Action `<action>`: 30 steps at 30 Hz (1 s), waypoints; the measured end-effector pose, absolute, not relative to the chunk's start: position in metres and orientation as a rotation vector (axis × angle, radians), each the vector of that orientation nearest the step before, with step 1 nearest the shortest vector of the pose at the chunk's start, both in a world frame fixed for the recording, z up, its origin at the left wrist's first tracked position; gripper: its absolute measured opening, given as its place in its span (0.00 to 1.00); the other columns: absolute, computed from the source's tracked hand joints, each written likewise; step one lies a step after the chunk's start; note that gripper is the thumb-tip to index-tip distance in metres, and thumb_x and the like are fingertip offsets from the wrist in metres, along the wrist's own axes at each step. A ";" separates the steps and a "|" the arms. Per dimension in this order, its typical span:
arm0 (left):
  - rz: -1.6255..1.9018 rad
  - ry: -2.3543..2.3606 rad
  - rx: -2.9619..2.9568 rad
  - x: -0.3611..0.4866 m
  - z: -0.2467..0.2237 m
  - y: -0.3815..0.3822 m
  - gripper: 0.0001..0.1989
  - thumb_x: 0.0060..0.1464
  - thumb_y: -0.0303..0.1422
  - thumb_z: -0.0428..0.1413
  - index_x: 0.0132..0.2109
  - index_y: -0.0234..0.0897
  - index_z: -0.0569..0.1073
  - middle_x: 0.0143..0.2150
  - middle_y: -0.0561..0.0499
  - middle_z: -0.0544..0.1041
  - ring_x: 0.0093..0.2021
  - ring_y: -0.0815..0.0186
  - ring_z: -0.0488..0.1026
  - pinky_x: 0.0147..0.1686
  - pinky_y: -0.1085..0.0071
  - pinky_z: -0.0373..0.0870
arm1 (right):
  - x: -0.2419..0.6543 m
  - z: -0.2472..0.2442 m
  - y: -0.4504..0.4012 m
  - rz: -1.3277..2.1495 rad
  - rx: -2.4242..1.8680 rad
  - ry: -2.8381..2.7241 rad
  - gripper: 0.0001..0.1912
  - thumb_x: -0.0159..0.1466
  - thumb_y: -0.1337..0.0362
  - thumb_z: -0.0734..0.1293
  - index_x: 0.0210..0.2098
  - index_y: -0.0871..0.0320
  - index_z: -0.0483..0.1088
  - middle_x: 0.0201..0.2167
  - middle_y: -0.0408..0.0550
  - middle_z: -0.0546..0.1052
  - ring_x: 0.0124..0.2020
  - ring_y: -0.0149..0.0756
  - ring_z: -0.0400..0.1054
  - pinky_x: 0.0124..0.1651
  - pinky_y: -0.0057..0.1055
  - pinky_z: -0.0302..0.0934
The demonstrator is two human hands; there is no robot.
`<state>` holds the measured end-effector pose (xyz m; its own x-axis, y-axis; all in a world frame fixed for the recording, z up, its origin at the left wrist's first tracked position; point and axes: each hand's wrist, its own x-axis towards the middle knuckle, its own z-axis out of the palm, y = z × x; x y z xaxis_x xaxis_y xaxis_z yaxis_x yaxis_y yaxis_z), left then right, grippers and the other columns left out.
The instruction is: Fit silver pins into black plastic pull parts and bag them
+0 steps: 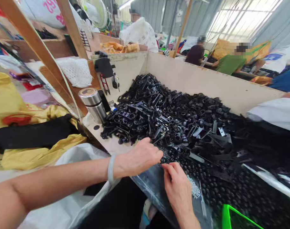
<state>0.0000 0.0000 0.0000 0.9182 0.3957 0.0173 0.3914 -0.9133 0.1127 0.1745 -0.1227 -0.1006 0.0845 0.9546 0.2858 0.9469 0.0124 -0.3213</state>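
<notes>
My left hand (140, 156), a pale bracelet on its wrist, reaches over the near edge of a large heap of black plastic parts (135, 119). Its fingers are curled closed, and whatever is in them is hidden. Just below and right of it, my right hand (177, 183) pinches thumb and fingers together; anything between them is too small to name. The two hands almost meet above a dark worktop (151, 183). Beside the right hand lie a small pile of silvery screws (194, 187) and a thin screwdriver-like tool (203, 200).
A steel thermos (93, 106) stands at the left edge, near red-handled snips (104, 84) hanging on the board. Small round black pieces (230, 194) spread at right, by a green frame (227, 216). Beyond the partition (194, 76) sit other people (232, 62).
</notes>
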 end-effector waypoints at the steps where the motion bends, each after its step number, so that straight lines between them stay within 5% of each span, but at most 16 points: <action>1: 0.035 0.695 2.934 -0.004 -0.008 -0.004 0.10 0.68 0.34 0.54 0.38 0.35 0.75 0.36 0.46 0.82 0.37 0.55 0.80 0.45 0.58 0.66 | 0.173 -0.102 -0.121 0.017 -1.942 -1.875 0.14 0.74 0.63 0.56 0.43 0.52 0.74 0.39 0.45 0.76 0.34 0.34 0.72 0.36 0.30 0.63; 10: 0.046 1.082 2.689 -0.026 -0.048 -0.010 0.10 0.67 0.35 0.55 0.36 0.38 0.76 0.33 0.47 0.83 0.34 0.56 0.81 0.37 0.64 0.68 | 0.170 -0.101 -0.116 0.037 -1.917 -1.896 0.14 0.75 0.59 0.56 0.40 0.51 0.73 0.37 0.45 0.75 0.34 0.35 0.72 0.36 0.31 0.62; 16: 0.330 1.187 2.559 -0.033 -0.062 -0.026 0.11 0.69 0.35 0.51 0.53 0.40 0.74 0.43 0.47 0.83 0.41 0.57 0.81 0.42 0.64 0.70 | 0.172 -0.102 -0.114 0.045 -1.916 -1.875 0.15 0.74 0.58 0.57 0.39 0.52 0.73 0.36 0.45 0.75 0.34 0.36 0.72 0.37 0.32 0.61; 20: 0.674 1.174 2.248 -0.035 -0.065 -0.057 0.11 0.70 0.32 0.49 0.47 0.41 0.76 0.42 0.49 0.83 0.41 0.62 0.79 0.43 0.68 0.70 | 0.172 -0.097 -0.116 0.072 -1.924 -1.857 0.14 0.74 0.58 0.57 0.39 0.52 0.72 0.36 0.44 0.75 0.35 0.35 0.72 0.39 0.32 0.62; 25: 0.527 1.121 1.965 -0.024 -0.068 -0.089 0.10 0.68 0.30 0.51 0.41 0.41 0.77 0.33 0.55 0.80 0.32 0.68 0.77 0.34 0.73 0.68 | 0.178 -0.090 -0.127 0.116 -1.865 -1.796 0.15 0.75 0.55 0.57 0.39 0.52 0.73 0.37 0.44 0.76 0.34 0.33 0.72 0.38 0.29 0.62; 30: 0.501 1.080 2.229 -0.013 -0.084 -0.087 0.12 0.69 0.28 0.47 0.44 0.39 0.76 0.37 0.51 0.77 0.35 0.64 0.76 0.35 0.70 0.69 | 0.176 -0.093 -0.124 0.066 -1.907 -1.847 0.14 0.74 0.56 0.59 0.40 0.52 0.74 0.38 0.45 0.76 0.37 0.35 0.72 0.39 0.31 0.62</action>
